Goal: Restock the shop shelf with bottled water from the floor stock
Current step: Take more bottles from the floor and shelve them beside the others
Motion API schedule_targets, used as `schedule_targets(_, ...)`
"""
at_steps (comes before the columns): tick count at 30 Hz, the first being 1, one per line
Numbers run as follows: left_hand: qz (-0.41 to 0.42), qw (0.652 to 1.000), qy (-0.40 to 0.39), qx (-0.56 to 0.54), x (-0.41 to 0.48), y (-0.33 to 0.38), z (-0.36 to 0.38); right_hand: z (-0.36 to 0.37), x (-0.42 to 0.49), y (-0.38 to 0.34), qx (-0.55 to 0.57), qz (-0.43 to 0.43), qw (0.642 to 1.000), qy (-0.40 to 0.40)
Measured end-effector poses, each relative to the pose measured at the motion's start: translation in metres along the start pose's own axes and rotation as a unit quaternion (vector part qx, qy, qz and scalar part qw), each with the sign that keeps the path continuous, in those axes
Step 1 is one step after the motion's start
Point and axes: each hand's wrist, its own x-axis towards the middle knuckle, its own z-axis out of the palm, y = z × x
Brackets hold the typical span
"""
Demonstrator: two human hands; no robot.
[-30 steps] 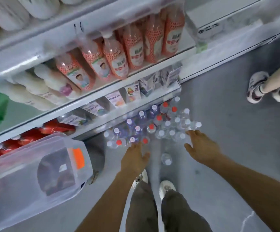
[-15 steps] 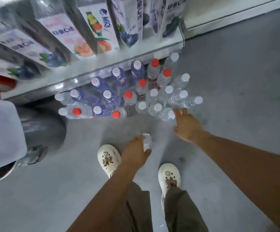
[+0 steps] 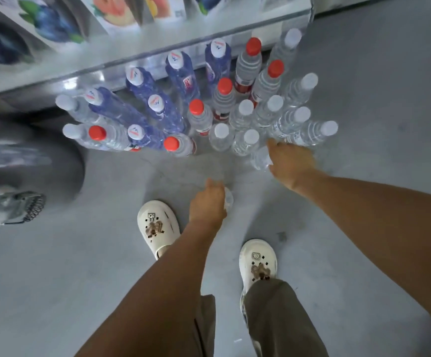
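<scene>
The water is down on the grey floor (image 3: 363,73), a big bunch of bottles (image 3: 220,132) standing close together just under the bottom shelf (image 3: 157,54). Some are blue bottles (image 3: 155,104), some have red caps (image 3: 171,144), and many are clear with white caps. One lone bottle (image 3: 229,200) stands apart from the bunch, near the white shoes (image 3: 157,225). The left hand (image 3: 208,204) is down on top of it with the fingers curled round its neck, so it looks like it has hold of it. The right hand (image 3: 293,161) is at the front edge of the bunch, with a finger and thumb on each side of a clear bottle (image 3: 259,158). I cannot tell if that hand is squeezing yet, because the hand hides most of it. The job right now seems to be picking up one bottle in each hand. To do it well, hold each one low on the neck or round the body, not just by the cap, because full bottles are heavy and slippery. Lift the right one straight up so it does not bump its neighbours, since they stand so close that one push could knock many over. Then carry both up to the shelf, where juice cartons (image 3: 116,11) already sit on the bottom level.
</scene>
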Motion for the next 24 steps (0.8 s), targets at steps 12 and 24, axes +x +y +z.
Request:
schedule_targets(12, 0.006, 0.975, 0.136, -0.176, -0.12, 0.024, -0.139, -0.159, -0.132, 0.0, 0.134, 0.015, 0.99, 0.032)
schedule_targets(24, 0.097, 0.887, 0.344, -0.294, -0.338, 0.053, -0.309, -0.382, -0.294, 0.008, 0.348, -0.065, 0.917, 0.184)
